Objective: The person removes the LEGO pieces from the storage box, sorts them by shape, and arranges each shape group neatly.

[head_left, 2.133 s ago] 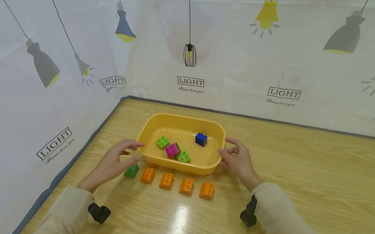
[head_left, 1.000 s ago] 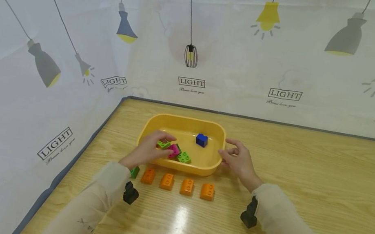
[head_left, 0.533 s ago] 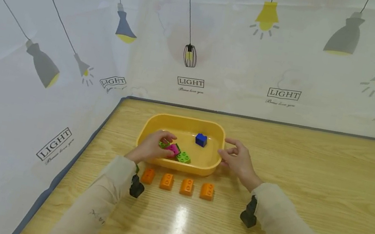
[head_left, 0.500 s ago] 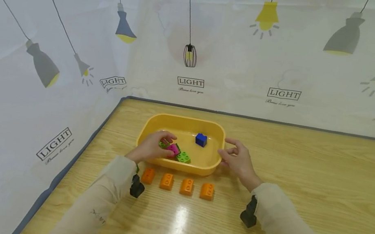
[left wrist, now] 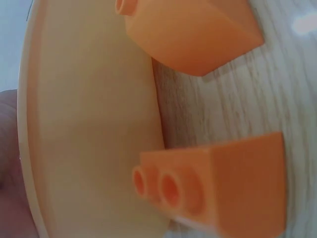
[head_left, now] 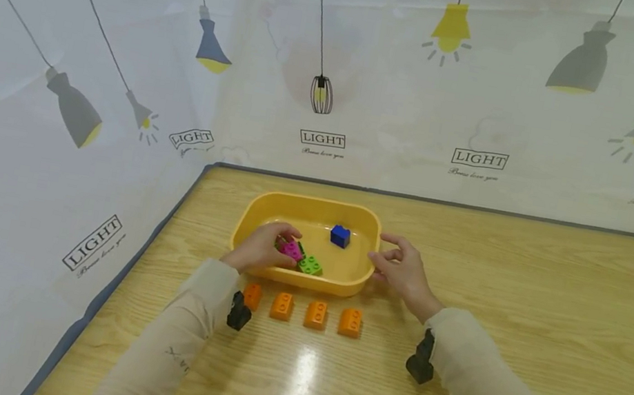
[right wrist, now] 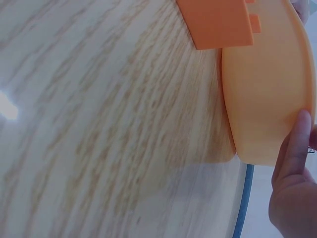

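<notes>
In the head view my left hand (head_left: 266, 246) reaches into a yellow tray (head_left: 333, 286). Its thumb and fingers curl round a magenta toy brick (head_left: 292, 250). Only a sliver of the light-green brick beneath that hand shows. Another light-green brick (head_left: 310, 266) lies right beside the magenta one, with a bit of dark green behind. A blue brick (head_left: 340, 235) sits apart at the tray's back right. My right hand (head_left: 405, 273) holds the tray's right rim, thumb at the edge. The left wrist view shows only part of the left hand (left wrist: 11, 173) beyond the tray wall.
Several orange bricks (head_left: 282, 305) stand in a row on the wooden table (head_left: 512, 307), close before the tray. The leftmost orange brick (head_left: 252, 296) is partly covered by the left wrist camera (head_left: 238, 311). A printed wall sheet (head_left: 396, 99) borders the table behind and at left.
My left hand has gone from the tray's left rim into the tray and round the magenta brick, which has shifted slightly. The left arm now covers the green table brick. The right hand stays put.
</notes>
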